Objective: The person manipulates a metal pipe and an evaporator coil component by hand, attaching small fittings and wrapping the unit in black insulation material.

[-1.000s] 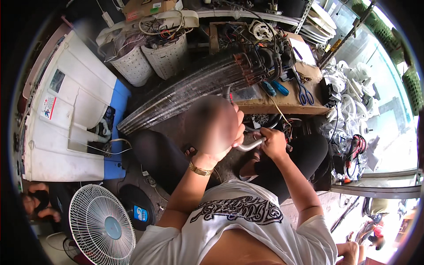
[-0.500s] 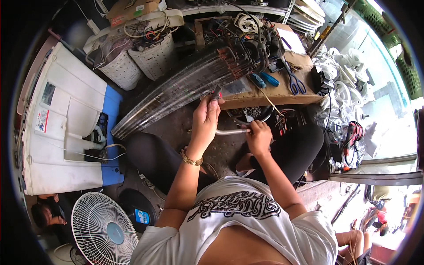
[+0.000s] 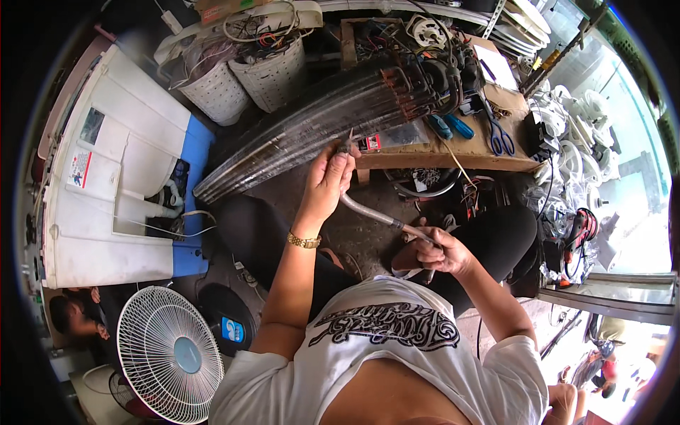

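A grey, braided-looking hose (image 3: 368, 210) runs slantwise between my two hands, in front of my body. My left hand (image 3: 329, 182) is closed round its upper end, and a narrow grey tip shows above the thumb, just in front of the finned coil (image 3: 297, 142). Past a dark band, the hose's lower end turns brownish and goes into my closed right hand (image 3: 440, 253). A short dark piece pokes out below that hand; I cannot make out what it is.
A wooden bench (image 3: 453, 160) holds blue-handled scissors (image 3: 499, 136), blue-handled tools (image 3: 459, 127) and the coil's copper-tube end. White baskets (image 3: 273, 74) of wires stand at back left. A white-and-blue casing (image 3: 127, 191) and a fan (image 3: 170, 354) are at left.
My right hand has come down and to the right, turning over, so more of the hose shows between my hands. My left hand remains raised near the coil. The view has shifted slightly.
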The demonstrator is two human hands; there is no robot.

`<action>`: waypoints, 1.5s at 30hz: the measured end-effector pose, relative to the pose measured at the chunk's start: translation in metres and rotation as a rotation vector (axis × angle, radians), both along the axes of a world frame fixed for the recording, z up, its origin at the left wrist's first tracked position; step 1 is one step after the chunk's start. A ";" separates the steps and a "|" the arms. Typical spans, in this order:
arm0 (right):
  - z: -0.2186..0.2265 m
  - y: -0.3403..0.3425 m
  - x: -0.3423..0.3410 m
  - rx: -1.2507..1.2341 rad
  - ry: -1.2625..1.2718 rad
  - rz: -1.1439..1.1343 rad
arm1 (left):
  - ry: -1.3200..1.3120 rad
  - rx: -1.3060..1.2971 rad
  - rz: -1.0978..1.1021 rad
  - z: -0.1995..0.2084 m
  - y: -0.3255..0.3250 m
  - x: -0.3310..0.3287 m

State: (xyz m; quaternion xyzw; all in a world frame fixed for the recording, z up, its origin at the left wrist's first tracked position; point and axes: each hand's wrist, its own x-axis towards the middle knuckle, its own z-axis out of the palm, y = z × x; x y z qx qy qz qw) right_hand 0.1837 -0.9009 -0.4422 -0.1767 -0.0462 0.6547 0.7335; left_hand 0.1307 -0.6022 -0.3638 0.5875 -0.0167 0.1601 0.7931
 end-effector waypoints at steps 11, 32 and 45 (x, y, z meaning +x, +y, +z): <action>0.096 0.022 -0.053 -0.488 -0.886 -0.578 | -0.488 0.170 0.799 0.033 -0.038 0.033; 0.066 0.004 -0.003 -0.112 0.072 -0.099 | -0.074 -0.117 -0.469 0.024 0.036 0.018; 0.005 0.017 0.005 -0.318 -0.168 -0.125 | -0.074 -0.145 -0.197 0.009 0.003 0.013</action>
